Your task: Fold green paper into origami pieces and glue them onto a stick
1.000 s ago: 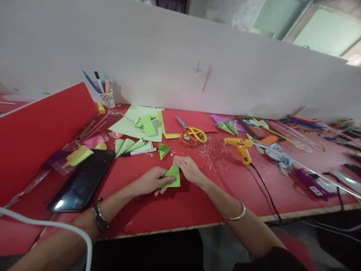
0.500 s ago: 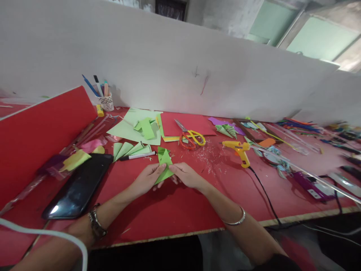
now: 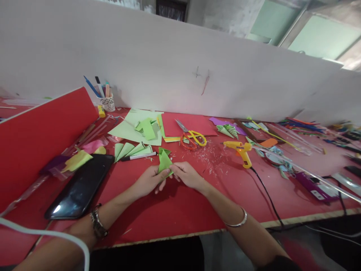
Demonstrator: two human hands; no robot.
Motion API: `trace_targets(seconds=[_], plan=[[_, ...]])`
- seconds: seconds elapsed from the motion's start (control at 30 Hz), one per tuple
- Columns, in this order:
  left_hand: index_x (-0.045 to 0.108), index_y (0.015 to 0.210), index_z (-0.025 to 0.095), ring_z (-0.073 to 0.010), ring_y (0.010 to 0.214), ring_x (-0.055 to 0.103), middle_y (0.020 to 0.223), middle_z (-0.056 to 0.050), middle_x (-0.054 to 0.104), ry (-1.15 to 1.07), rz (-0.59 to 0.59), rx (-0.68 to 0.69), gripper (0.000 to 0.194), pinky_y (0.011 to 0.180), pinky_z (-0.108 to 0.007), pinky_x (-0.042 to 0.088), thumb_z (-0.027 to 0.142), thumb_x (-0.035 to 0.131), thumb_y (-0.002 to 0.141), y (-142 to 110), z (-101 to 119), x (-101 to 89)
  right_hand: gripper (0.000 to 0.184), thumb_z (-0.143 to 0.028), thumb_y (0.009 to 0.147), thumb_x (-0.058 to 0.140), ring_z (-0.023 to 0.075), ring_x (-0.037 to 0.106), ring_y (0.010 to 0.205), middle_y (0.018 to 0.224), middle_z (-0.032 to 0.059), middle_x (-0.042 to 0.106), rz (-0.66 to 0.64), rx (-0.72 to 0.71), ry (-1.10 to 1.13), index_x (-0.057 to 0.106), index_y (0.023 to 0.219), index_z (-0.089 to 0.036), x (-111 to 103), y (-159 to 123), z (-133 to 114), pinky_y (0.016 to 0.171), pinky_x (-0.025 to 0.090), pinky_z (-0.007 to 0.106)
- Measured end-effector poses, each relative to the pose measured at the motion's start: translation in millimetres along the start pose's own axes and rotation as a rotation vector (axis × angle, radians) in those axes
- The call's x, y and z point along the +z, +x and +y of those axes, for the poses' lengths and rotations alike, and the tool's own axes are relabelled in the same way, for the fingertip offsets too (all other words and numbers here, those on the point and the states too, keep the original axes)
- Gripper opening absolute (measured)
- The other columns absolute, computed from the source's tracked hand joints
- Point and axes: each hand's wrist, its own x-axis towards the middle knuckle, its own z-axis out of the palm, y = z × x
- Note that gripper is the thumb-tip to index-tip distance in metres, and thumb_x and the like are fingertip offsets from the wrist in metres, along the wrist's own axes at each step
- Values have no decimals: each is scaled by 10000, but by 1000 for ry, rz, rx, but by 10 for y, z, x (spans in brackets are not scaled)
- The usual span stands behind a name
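Over the middle of the red table (image 3: 180,210), my left hand (image 3: 148,180) and my right hand (image 3: 187,175) pinch a folded green paper piece (image 3: 164,162) between them. The paper stands up from the fingers as a narrow triangle. My left hand grips its lower left side, and my right hand grips its lower right edge with fingers pressed together. Just behind it lies another small folded green piece (image 3: 164,151). A black marker (image 3: 138,156) and several green paper cones (image 3: 129,149) lie to the left of the hands.
A black phone (image 3: 79,188) lies at the left by a red board (image 3: 42,131). Scissors (image 3: 191,136), light green sheets (image 3: 138,126), a red sheet (image 3: 186,124), a yellow glue gun (image 3: 239,148) with its black cord, a pen cup (image 3: 108,101) and craft scraps line the back and right.
The green paper went from lying flat under my hands to being lifted and folded narrower, standing upright between my fingers. Both hands shifted slightly toward the far side.
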Motion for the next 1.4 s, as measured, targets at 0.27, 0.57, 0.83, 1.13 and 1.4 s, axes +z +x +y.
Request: trace_targets(seconds=[0.27,0.57,0.83,1.13,1.4], plan=[[518,664,133,-55,279,348,372,48,459,-114,14,-43,502,331,-170,269,554,292,819,-11,18,15,369,-403,859,367,62,417,432,470,-54,428,34,-9,52,460,590,-168,16,12,18,469,337,194],[468,589,150,-66,334,386,440,35,480,-201,229,-54,441,371,-192,303,510,343,810,-1,38,17,209,-223,762,551,148,522,943,1023,54,542,236,-337,-153,553,971,-214,-35,11,-37,774,436,281],[492,566,152,-87,360,425,431,17,483,-177,219,-59,554,406,-212,351,558,221,828,18,-9,-14,184,-278,754,594,137,549,865,939,44,586,187,-338,-121,605,921,-201,-56,16,-19,750,448,274],[474,591,156,-86,388,413,451,21,465,-104,192,20,550,438,-219,348,577,202,816,5,20,1,106,-255,800,516,128,565,742,782,23,607,243,-251,-87,589,778,-182,-20,44,20,703,452,268],[498,920,140,-81,477,420,601,41,482,11,237,184,346,466,-198,361,451,466,771,18,-87,-3,95,-274,777,548,142,571,792,833,43,601,253,-275,5,562,758,-181,-22,40,48,718,461,278]])
